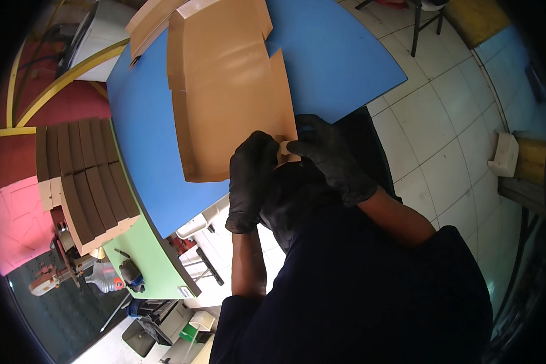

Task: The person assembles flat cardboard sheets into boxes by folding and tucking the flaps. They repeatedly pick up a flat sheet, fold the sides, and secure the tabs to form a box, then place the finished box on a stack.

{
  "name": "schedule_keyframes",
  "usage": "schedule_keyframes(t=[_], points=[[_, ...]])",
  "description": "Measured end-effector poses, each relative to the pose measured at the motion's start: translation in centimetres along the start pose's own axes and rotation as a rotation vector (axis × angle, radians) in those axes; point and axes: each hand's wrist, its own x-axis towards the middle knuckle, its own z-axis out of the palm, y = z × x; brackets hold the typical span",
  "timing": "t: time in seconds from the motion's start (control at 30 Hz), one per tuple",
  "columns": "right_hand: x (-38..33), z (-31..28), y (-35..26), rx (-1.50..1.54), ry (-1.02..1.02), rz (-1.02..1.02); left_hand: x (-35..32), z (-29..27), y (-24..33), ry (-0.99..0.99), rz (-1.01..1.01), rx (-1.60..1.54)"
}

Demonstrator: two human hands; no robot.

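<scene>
A brown cardboard box (233, 91) lies opened out on the blue table, its side walls partly folded up. Both of my hands wear black gloves and work at its near right corner. My left hand (252, 173) is closed over the near edge, fingers curled toward the corner. Facing it, my right hand (330, 155) pinches the corner from the right side, thumb toward a small folded flap (284, 147) between the two hands. My fingers and the dark clothing below hide part of the near wall.
More flat cardboard (148, 30) rests at the far left of the blue table (333, 54). Folded brown boxes (85, 176) stand stacked on the green table (151, 255) at left, near a dark object (130, 273). A chair (428, 18) stands far right on the tiled floor.
</scene>
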Motion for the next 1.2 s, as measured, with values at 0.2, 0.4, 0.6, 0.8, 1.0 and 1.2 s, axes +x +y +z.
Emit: schedule_keyframes(t=[0.2, 0.4, 0.6, 0.8, 1.0, 1.2], points=[[0.0, 0.5, -0.2, -0.041, -0.047, -0.059, -0.1, -0.7, -0.4, -0.065, -0.014, -0.088], [0.8, -0.9, -1.7, -0.22, -0.115, 0.007, 0.1, -0.5, -0.5, -0.029, 0.103, -0.033], [1.2, -1.6, -1.6, -0.338, -0.125, -0.058, 0.3, -0.9, 0.0, -0.072, 0.024, -0.155], [1.5, -1.1, -1.3, -0.343, -0.093, -0.057, 0.7, -1.0, -0.2, -0.097, -0.005, -0.144], [1.5, -1.2, -1.9, -0.287, -0.092, 0.008, 0.9, -0.8, -0.1, -0.097, -0.015, -0.204], [0.9, -0.8, -2.2, -0.279, -0.03, 0.02, 0.4, -0.3, 0.9, -0.032, -0.054, -0.251]])
